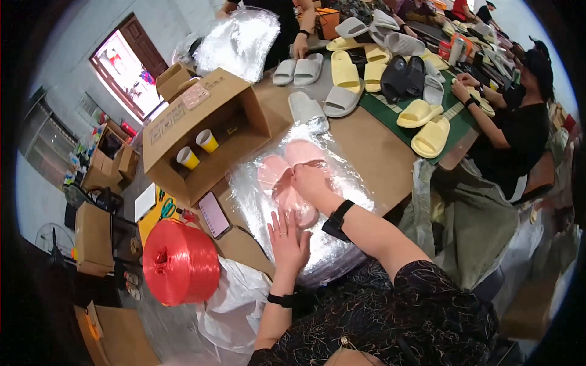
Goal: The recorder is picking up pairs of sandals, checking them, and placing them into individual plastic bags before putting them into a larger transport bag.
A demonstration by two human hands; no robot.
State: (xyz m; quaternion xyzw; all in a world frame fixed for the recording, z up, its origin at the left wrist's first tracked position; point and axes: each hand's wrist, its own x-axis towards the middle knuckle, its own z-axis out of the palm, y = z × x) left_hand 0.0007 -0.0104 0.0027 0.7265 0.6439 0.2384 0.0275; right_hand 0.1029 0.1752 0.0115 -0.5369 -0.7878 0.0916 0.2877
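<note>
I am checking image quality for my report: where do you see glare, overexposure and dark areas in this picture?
Head view: bright glare on the clear plastic around the pink slippers, and on the plastic bundle near the top; head view: the doorway is overexposed, largely washed out; head view: the fisheye circle leaves the corners black.

Left fingers (282,228) extended, right fingers (301,175) curled

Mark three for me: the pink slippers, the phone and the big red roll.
Pink slippers (307,152): head view, on the front part of the right one.
Phone (213,215): head view, on the middle of its screen.
Red roll (190,262): head view, on its rounded side.
</note>
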